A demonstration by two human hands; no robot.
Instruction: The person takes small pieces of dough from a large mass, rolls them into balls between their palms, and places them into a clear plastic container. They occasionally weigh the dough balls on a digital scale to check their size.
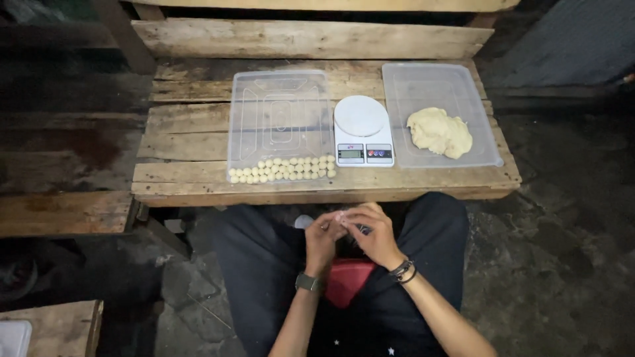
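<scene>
— What do you have in front of you?

— I see both hands together over the lap. My left hand (pixel 322 239) and right hand (pixel 374 233) touch at the fingertips, fingers curled around a small pale piece of dough (pixel 342 216) pinched between them — it is too small to tell its shape.

— And the bench?

— A wooden pallet table (pixel 198 142). On it, left, a clear tray (pixel 281 99) with two rows of small dough balls (pixel 283 169) along its near edge. Just beside it a white kitchen scale (pixel 362 130), then a second clear tray (pixel 430 82) holding a dough lump (pixel 439 132).
</scene>
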